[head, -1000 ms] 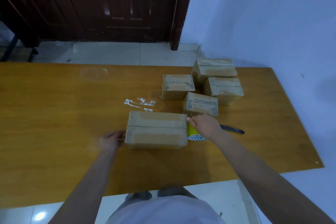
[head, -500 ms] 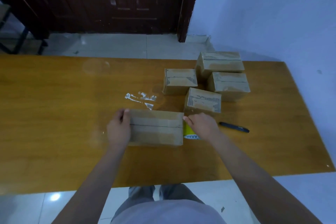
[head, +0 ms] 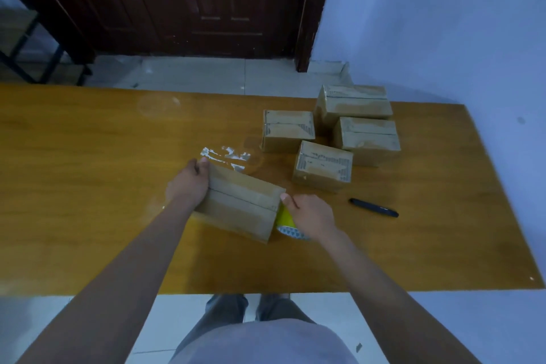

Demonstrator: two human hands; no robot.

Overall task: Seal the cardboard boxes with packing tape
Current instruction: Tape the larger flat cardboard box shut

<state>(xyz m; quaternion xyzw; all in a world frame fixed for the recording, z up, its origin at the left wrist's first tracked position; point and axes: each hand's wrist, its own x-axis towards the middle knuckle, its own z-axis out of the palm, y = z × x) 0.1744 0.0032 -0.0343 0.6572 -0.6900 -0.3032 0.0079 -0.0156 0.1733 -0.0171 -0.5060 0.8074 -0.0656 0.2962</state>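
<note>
A long cardboard box point(head: 242, 204) lies skewed on the wooden table point(head: 88, 186) in front of me, its top seam running lengthwise. My left hand point(head: 189, 183) grips the box's left end, fingers curled over the far corner. My right hand point(head: 310, 214) holds a yellow roll of packing tape point(head: 286, 221) against the box's right end, thumb at the top edge. Much of the roll is hidden under that hand.
Several taped cardboard boxes point(head: 323, 164) cluster at the back right of the table. A dark pen-like tool point(head: 373, 207) lies right of my right hand. Torn white tape scraps point(head: 227, 155) stick to the table behind the box. A wall stands to the right.
My left hand went from beside the box to gripping its left end. The box has turned, with its left end now farther from me. My right hand stays with the tape roll.
</note>
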